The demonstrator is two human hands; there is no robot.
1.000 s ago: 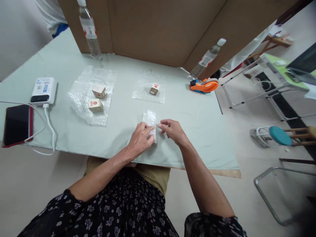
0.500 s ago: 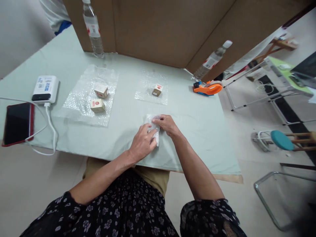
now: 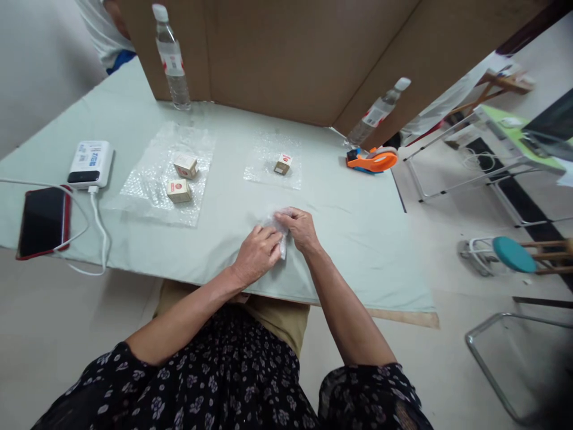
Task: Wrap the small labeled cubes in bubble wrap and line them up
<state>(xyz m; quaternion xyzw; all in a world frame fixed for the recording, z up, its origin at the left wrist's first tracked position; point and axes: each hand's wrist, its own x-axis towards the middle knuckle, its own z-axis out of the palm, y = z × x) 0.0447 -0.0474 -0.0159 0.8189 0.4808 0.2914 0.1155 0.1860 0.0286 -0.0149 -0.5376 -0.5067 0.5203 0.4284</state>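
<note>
A small folded piece of bubble wrap (image 3: 283, 246) is between my two hands, near the front of the table; whatever it may enclose is hidden. My left hand (image 3: 258, 254) grips its near left side with curled fingers. At its far end my right hand (image 3: 299, 226) pinches it between thumb and fingers. Beyond my hands, a small brown-and-white box (image 3: 283, 163) sits on a flat bubble wrap sheet (image 3: 259, 170). To the left, a larger bubble wrap sheet (image 3: 147, 179) carries two small cartons, a cream box (image 3: 179, 191) and a box behind it (image 3: 185, 166).
An orange tape dispenser (image 3: 373, 160) lies at the right, beside a leaning water bottle (image 3: 378, 113). Another bottle (image 3: 172, 65) stands against the cardboard panel (image 3: 277, 60). A white power bank (image 3: 92, 164) and a red-cased phone (image 3: 43, 221) with cables occupy the left side.
My left hand's fingers have drawn together and closed more tightly on the bubble wrap. My right hand still pinches its far end. The view has shifted slightly.
</note>
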